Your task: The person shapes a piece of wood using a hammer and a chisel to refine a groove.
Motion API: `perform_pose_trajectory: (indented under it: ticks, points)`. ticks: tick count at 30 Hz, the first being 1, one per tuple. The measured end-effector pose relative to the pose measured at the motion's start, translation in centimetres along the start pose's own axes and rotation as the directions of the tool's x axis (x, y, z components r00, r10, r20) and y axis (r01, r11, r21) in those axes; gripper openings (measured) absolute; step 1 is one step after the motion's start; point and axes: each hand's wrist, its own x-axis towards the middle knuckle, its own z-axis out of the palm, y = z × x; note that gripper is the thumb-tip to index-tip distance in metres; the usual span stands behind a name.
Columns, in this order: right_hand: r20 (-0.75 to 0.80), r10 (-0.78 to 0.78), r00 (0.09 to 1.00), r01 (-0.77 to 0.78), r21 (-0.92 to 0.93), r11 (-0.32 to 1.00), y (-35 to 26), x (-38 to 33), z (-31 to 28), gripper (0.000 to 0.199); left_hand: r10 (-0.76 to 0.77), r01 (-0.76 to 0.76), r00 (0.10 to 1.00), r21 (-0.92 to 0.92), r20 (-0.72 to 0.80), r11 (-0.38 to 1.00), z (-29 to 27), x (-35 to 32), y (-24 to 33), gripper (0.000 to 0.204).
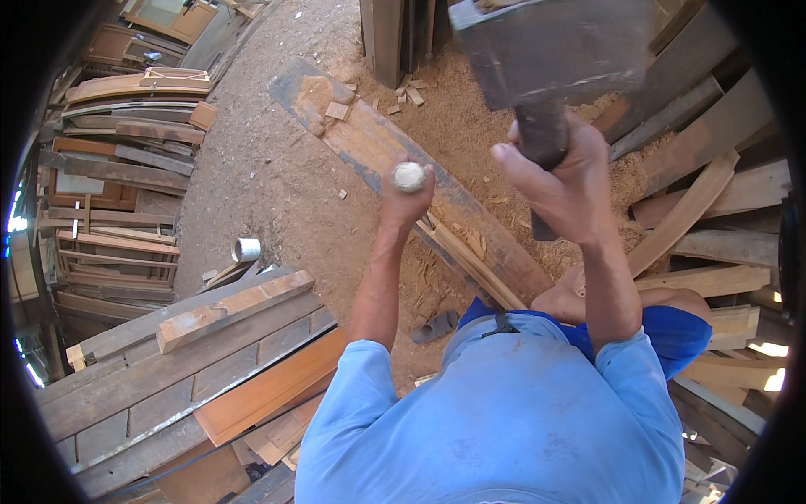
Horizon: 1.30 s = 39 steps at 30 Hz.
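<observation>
right hand [564,181] fist closed round dark handle of heavy wooden mallet [550,50], head raised high, far right. left hand [406,200] clenched on chisel [409,176] — pale round butt end up — over long plank [420,197] on sawdust floor. bare foot [564,298] rests on plank's near end — timber stacks left.

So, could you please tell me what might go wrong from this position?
1. The right hand has the heavy mallet raised above the chisel handle. A strike off centre could land on the left hand, whose grip sits just under the handle's end.
2. A bare foot rests on the long plank beside the cut, so a slipping chisel might reach it.
3. Loose wood chips could fly up.
</observation>
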Motion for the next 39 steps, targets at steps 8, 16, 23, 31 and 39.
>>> perform_pose_trajectory:
  ticks: [8,16,23,31,39]
  points:
    - [0.252,0.209,0.945,0.041,-0.724,0.689,7.4,1.5,0.3,0.028,0.252,-0.249,0.967,0.069,-0.048,0.966,2.3,-1.3,1.3,0.013]
    - [0.037,0.024,0.999,-0.02,-0.098,0.995,2.4,1.2,2.6,0.03,0.14,-0.14,0.99,-0.006,0.021,0.99,0.4,-3.7,-0.3,0.015]
    - [0.328,0.065,0.942,0.162,-0.617,0.77,8.3,-0.5,2.1,0.017,0.105,-0.108,0.993,0.06,0.05,0.992,0.0,-4.8,-1.7,0.014]
    - [0.004,-0.282,0.959,0.278,0.153,0.948,2.1,0.5,4.4,0.02,0.291,-0.29,0.957,0.04,0.001,0.956,-0.9,-3.2,-2.7,0.017]
    - [0.399,0.247,0.883,0.137,-0.722,0.678,7.8,-1.2,2.2,0.034,0.066,-0.08,0.984,0.075,0.168,0.994,0.5,-6.5,-1.4,0.025]
